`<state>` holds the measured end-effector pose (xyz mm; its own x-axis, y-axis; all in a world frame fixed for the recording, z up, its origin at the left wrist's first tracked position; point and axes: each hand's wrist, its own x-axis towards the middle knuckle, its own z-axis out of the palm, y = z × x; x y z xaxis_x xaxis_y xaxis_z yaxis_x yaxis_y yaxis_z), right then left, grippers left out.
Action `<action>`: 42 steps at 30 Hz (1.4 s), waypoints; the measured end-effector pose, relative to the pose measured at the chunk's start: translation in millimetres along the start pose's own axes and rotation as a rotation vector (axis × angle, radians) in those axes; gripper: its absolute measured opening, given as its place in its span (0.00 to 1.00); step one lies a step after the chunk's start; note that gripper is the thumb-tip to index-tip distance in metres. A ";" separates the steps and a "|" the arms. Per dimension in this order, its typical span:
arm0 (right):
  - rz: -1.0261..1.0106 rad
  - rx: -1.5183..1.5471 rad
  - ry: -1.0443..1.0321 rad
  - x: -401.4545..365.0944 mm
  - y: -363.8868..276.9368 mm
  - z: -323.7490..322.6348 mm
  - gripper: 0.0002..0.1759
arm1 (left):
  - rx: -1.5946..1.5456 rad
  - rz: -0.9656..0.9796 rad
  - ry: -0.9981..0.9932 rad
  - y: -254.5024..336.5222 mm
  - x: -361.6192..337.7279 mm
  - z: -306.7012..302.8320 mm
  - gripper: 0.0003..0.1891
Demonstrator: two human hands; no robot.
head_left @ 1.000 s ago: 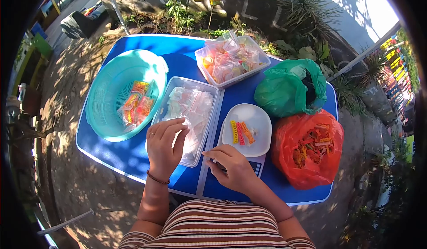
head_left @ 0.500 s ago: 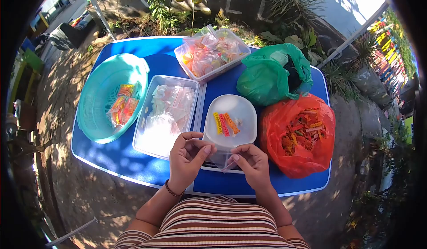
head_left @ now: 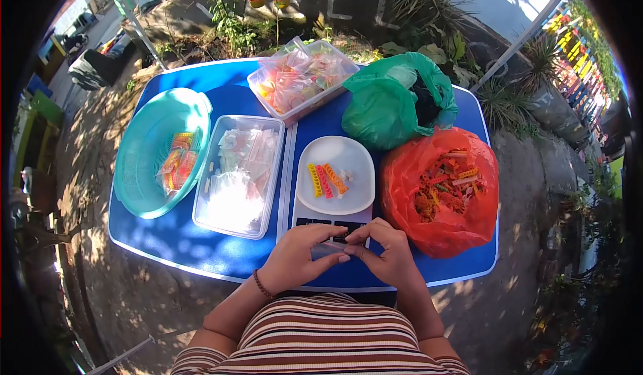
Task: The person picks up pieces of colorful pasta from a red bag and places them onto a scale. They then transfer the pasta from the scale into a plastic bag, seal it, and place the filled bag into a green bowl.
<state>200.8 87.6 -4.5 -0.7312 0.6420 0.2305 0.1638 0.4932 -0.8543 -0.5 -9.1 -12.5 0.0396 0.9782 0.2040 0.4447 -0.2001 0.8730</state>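
Note:
Both of my hands meet at the table's front edge around a small clear plastic bag [head_left: 329, 246]. My left hand [head_left: 299, 256] pinches its left side between thumb and fingers. My right hand [head_left: 387, 254] grips the other side, fingertips close to the left ones. Much of the bag is hidden by the fingers. Just beyond them stands a kitchen scale [head_left: 315, 218], its dark panel partly covered by my hands. On it rests a white plate [head_left: 338, 204] holding yellow, pink and orange spiral-shaped pieces [head_left: 325, 180] and some tiny pale bits.
Right of the plate is a red plastic bag [head_left: 415, 224] full of coloured pieces, with a green plastic bag [head_left: 375, 110] behind. To the left are a container of clear bags [head_left: 241, 164] and a turquoise basket [head_left: 144, 187] with filled packets. Another container [head_left: 305, 110] of packets stands at the back.
My hands have lowered slightly toward me and come closer together, with the small bag between them. The scale's dark panel now shows. The whole view has shifted a little.

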 end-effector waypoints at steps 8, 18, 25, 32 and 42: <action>0.093 0.045 0.182 15.2 21.3 10.6 0.07 | -0.688 -0.330 0.132 -14.6 -10.7 14.5 0.11; 0.119 -0.473 0.246 63.1 45.5 42.5 0.11 | -0.745 -0.444 0.289 -27.7 -18.1 10.0 0.11; 0.196 -0.097 0.333 53.8 27.6 26.4 0.09 | -0.735 -0.447 0.298 -26.2 -15.2 1.1 0.10; 0.000 0.180 0.125 28.3 5.8 -14.7 0.11 | -0.610 -0.425 0.213 -23.5 -12.0 -1.3 0.11; 0.017 0.109 0.078 31.3 -14.1 -4.8 0.10 | -0.473 -0.407 -0.025 -6.5 -1.9 -2.0 0.15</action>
<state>178.7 103.5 17.0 -0.6749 0.6953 0.2471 0.0998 0.4177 -0.9031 -5.3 -9.8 -17.7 -0.0259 0.9811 -0.1915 -0.0154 0.1912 0.9814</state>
